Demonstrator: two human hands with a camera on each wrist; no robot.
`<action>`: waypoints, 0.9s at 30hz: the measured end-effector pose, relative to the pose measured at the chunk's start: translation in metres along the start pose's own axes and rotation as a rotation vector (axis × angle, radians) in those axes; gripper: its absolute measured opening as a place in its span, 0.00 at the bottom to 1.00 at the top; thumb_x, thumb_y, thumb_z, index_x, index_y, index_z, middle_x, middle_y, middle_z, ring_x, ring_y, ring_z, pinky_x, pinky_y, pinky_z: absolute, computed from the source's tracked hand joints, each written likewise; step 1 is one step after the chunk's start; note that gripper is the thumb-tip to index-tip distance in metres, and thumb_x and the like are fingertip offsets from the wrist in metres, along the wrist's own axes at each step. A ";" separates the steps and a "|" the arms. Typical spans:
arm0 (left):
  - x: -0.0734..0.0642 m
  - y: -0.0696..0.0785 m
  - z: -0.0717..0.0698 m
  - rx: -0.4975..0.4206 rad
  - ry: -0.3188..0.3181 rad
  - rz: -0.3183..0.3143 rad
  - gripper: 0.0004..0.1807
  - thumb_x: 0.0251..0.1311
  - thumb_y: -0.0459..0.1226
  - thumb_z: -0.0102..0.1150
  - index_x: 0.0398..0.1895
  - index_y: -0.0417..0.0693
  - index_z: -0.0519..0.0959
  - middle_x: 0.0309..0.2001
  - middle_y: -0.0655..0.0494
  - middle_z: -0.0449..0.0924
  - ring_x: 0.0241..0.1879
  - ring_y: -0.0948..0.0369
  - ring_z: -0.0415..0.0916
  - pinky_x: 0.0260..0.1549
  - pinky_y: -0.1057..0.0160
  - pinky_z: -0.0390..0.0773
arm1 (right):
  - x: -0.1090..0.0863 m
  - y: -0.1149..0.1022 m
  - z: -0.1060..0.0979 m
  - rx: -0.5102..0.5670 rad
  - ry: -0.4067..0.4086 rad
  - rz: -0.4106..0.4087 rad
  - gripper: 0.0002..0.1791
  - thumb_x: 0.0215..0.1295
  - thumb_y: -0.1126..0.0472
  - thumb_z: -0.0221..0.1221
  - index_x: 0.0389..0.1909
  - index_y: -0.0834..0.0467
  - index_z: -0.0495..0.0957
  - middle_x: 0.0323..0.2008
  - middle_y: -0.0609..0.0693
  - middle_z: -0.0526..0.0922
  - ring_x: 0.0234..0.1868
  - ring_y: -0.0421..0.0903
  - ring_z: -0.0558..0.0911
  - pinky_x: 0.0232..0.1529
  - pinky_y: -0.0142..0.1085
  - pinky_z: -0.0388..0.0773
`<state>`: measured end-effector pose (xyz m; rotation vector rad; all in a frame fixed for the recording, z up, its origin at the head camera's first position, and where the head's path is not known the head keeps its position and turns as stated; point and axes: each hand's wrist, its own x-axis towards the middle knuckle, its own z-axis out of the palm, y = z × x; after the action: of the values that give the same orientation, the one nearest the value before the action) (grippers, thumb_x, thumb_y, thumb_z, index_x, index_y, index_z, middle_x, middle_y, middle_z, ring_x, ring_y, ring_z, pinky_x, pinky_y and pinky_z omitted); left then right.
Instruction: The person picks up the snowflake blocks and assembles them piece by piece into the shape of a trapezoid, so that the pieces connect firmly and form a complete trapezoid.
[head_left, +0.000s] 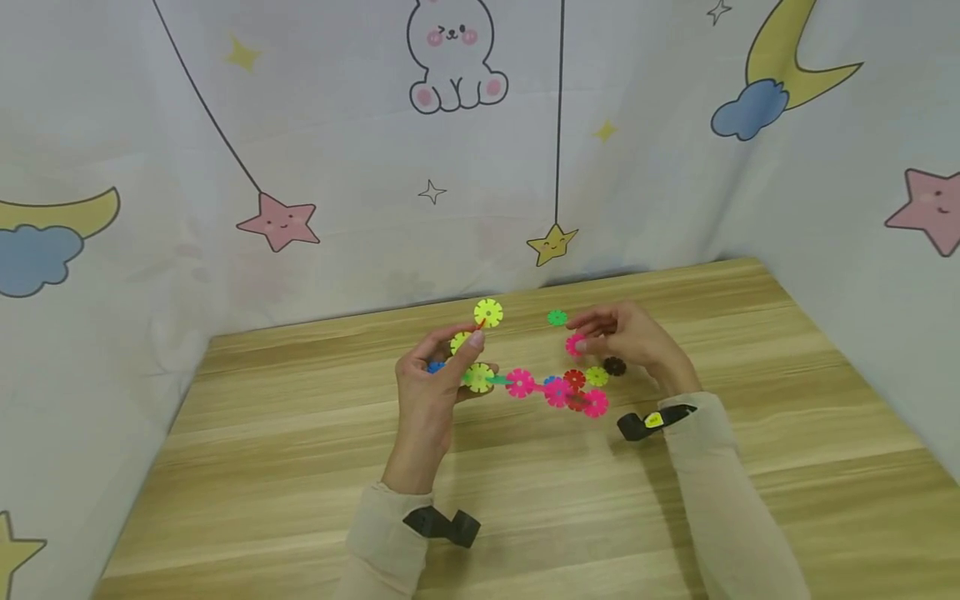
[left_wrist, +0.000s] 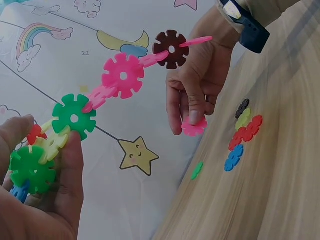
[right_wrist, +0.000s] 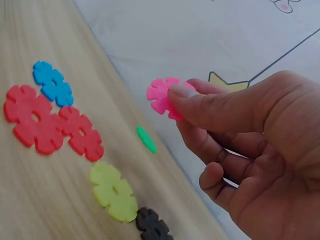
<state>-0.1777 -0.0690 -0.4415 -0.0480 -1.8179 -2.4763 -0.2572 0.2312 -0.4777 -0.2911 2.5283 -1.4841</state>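
Observation:
My left hand (head_left: 429, 396) holds a chain of slotted, flower-shaped plastic discs, its fingers and thumb around the chain's left part. Yellow discs (head_left: 488, 307) rise above the thumb. From there the chain runs right through a green disc (left_wrist: 62, 112), a pink disc (left_wrist: 114, 75) and a dark brown disc (left_wrist: 165, 46) to a pink end disc, well above the table. My right hand (head_left: 633, 340) pinches one loose pink disc (right_wrist: 159, 100) between thumb and forefinger, apart from the chain. The left palm hides some discs, among them part of a blue one (left_wrist: 19, 192).
Loose discs lie on the wooden table (head_left: 300, 467): two red (right_wrist: 22, 122), a blue (right_wrist: 46, 79), a yellow (right_wrist: 107, 187), a black (right_wrist: 147, 222) and, farther back, a green one (right_wrist: 145, 137). A printed curtain (head_left: 345, 150) hangs behind the table's far edge.

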 end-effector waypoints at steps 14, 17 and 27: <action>-0.001 -0.002 0.000 0.012 -0.040 -0.020 0.15 0.66 0.37 0.75 0.53 0.40 0.88 0.34 0.55 0.86 0.28 0.57 0.92 0.27 0.61 0.91 | -0.009 -0.037 -0.005 0.161 0.106 -0.137 0.15 0.70 0.62 0.71 0.55 0.63 0.88 0.41 0.40 0.92 0.41 0.41 0.87 0.45 0.32 0.86; -0.001 -0.002 0.000 0.018 -0.045 -0.024 0.15 0.66 0.37 0.75 0.53 0.40 0.88 0.34 0.56 0.88 0.27 0.58 0.92 0.28 0.61 0.91 | -0.013 -0.046 -0.004 0.185 0.133 -0.190 0.14 0.70 0.63 0.71 0.53 0.64 0.88 0.39 0.36 0.92 0.38 0.40 0.85 0.40 0.29 0.83; -0.002 -0.001 0.002 0.026 -0.077 -0.041 0.14 0.67 0.37 0.74 0.51 0.40 0.89 0.34 0.55 0.92 0.26 0.60 0.90 0.28 0.61 0.91 | -0.024 -0.077 0.006 0.157 0.146 -0.355 0.06 0.70 0.66 0.71 0.45 0.61 0.91 0.38 0.42 0.93 0.38 0.46 0.80 0.37 0.32 0.78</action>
<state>-0.1758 -0.0666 -0.4422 -0.1068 -1.9000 -2.5111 -0.2273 0.1960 -0.4116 -0.6565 2.5473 -1.8839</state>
